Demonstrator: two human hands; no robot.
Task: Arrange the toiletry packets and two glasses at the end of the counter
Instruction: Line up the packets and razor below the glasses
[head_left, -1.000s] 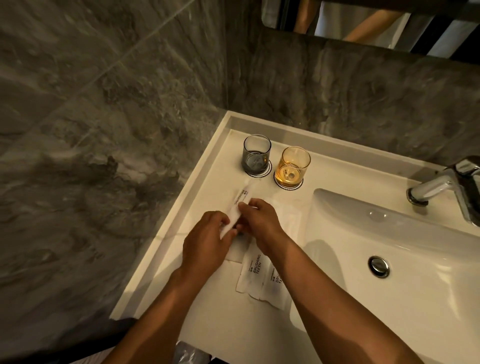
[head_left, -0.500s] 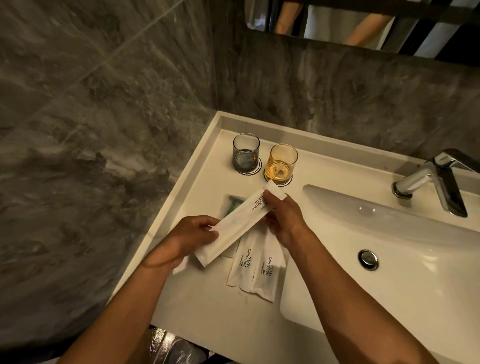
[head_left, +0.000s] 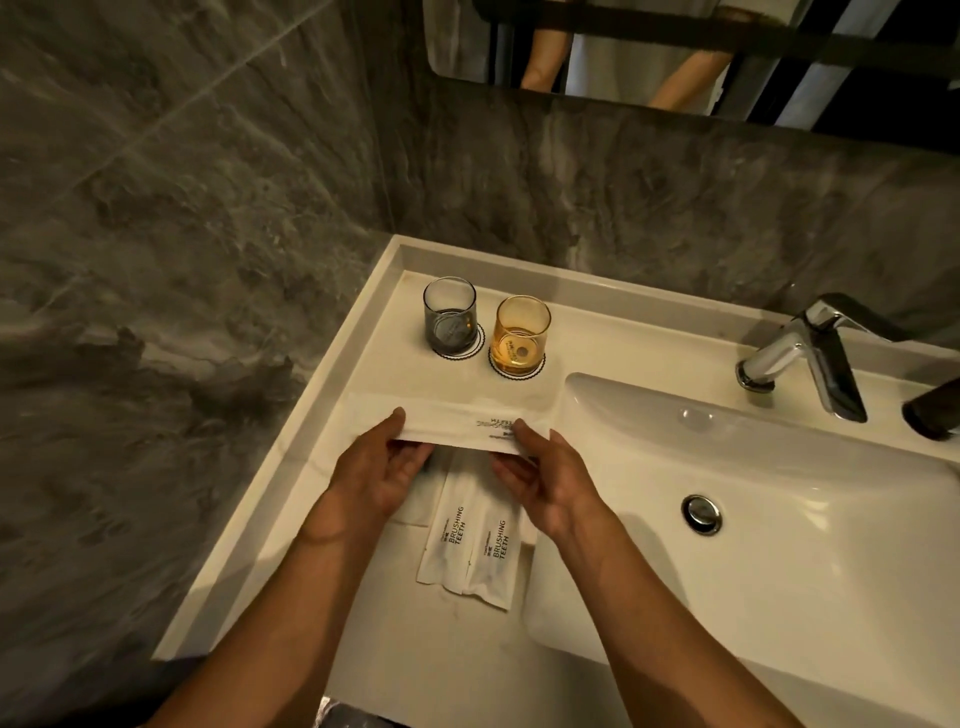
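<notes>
Both hands held one long white toiletry packet (head_left: 457, 423) crosswise above the counter (head_left: 384, 374), just in front of the two glasses: the left hand (head_left: 376, 478) pinched its left portion between thumb and fingers, and the right hand (head_left: 545, 480) pinched the printed end the same way. Two more packets (head_left: 470, 545) marked "BRUSHING TEETH" lay side by side on the counter beneath the hands, beside the basin (head_left: 779, 493). The grey glass (head_left: 450, 317) and the amber glass (head_left: 521, 335) stood upright on small coasters near the back corner, close together but apparently not touching. The packet looked light and thin, a soft wrapper probably stiffened by what was inside (likely a toothbrush), so a two-ended pinch suited it; held at one end it might have drooped or twisted. The glasses looked breakable and smooth, best gripped around the wall.
</notes>
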